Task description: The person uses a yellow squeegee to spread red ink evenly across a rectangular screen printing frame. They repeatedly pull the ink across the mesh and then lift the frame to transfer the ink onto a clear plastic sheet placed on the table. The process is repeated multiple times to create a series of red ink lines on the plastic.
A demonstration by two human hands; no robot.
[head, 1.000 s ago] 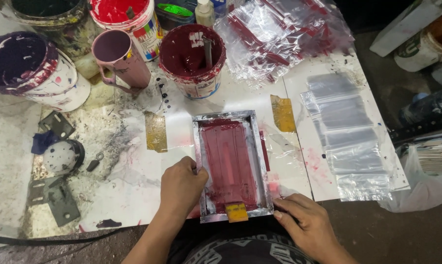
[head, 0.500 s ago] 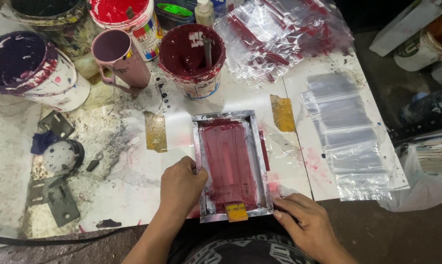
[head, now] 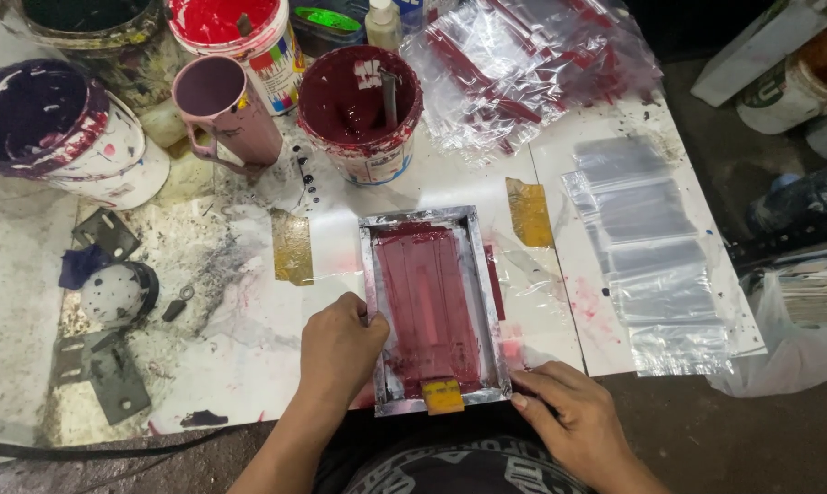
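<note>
— What's the frame like?
— A small metal-edged printing screen (head: 432,306), smeared maroon, flat on the stained white table (head: 239,366), near edge.
— The hands?
— Left hand (head: 340,352) curled, gripping its left rail; right hand (head: 569,416) loosely bent, fingertips touching the near right corner.

Clear plastic bags (head: 647,247) right; red-streaked pile (head: 532,64) behind.

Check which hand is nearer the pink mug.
Left. The left hand grips the left edge of the metal frame, below and right of the pink mug. The right hand sits at the frame's lower right corner, farther off.
</note>
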